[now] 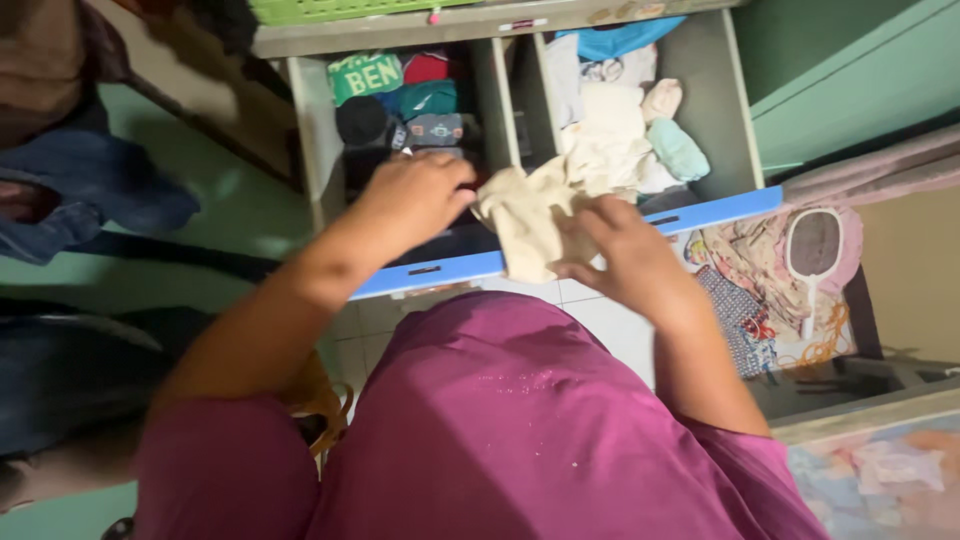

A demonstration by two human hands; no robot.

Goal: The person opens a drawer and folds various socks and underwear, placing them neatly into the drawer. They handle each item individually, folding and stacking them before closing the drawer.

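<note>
Currently a cream cloth (525,215) hangs over the blue front edge of an open drawer (720,212), held between both hands. Left hand (415,195) fingers curl closed on its left end; right hand (625,250) fingers pinch its right side. Folded light garments (610,130) fill the right compartment, darker rolled ones (400,100) the left.

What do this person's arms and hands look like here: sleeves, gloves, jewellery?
Both forearms are bare from above the elbow down. The left hand and right hand wear no gloves; no rings, watch or bracelets show. Short magenta sleeves cover the upper arms, part of a matching magenta garment.
</note>
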